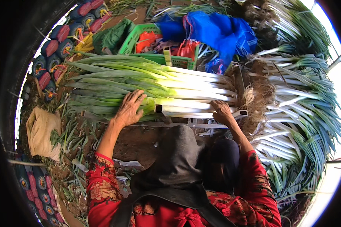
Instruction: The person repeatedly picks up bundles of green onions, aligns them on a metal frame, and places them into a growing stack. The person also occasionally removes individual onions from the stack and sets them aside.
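Observation:
A layer of leeks [187,85] lies crosswise before me on a low metal frame [184,125], with green leaves to the left and white stalks and roots to the right. On the nearer leaves rests my left hand [130,107], palm down, its thumb apart from the fingers and nothing held. My right hand [222,112] touches the white stalks near their root ends. Its fingertips are partly hidden, so whether they grip a stalk is unclear. Square metal tube ends [158,108] stick up at the near side of the leeks, between my hands.
Behind the leeks stand a green plastic crate [133,35] holding red bags and a blue sheet [216,28]. Loose leeks with soil-covered roots [289,113] are piled at right. Wrapped bundles [59,42] are stacked at left, near a tan sack [42,132].

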{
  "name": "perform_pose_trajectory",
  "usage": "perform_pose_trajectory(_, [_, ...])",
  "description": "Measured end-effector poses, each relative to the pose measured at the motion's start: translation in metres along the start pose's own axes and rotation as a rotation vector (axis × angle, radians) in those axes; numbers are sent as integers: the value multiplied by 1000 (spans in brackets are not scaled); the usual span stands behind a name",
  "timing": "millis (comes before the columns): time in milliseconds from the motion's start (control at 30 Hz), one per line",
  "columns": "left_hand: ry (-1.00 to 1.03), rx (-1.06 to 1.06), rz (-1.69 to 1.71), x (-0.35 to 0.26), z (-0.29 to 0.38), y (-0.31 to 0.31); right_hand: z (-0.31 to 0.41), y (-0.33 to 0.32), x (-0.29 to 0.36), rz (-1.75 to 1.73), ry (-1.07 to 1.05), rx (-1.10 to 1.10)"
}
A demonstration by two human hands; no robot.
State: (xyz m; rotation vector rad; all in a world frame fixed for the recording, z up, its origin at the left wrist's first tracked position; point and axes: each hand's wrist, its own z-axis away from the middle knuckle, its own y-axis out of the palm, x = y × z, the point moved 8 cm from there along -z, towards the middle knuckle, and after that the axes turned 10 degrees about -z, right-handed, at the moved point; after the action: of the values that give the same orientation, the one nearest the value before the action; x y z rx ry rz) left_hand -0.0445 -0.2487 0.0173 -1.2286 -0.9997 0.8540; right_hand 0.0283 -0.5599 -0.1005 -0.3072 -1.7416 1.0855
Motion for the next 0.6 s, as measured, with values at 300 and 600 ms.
perform_pose_trajectory(300, [101,-213,-83,-33,-30,5,7,-4,1,-46,-7,-74])
perform_pose_trajectory(600, [9,-364,53,-31,-24,15,10,-4,5,-63,-9,-76])
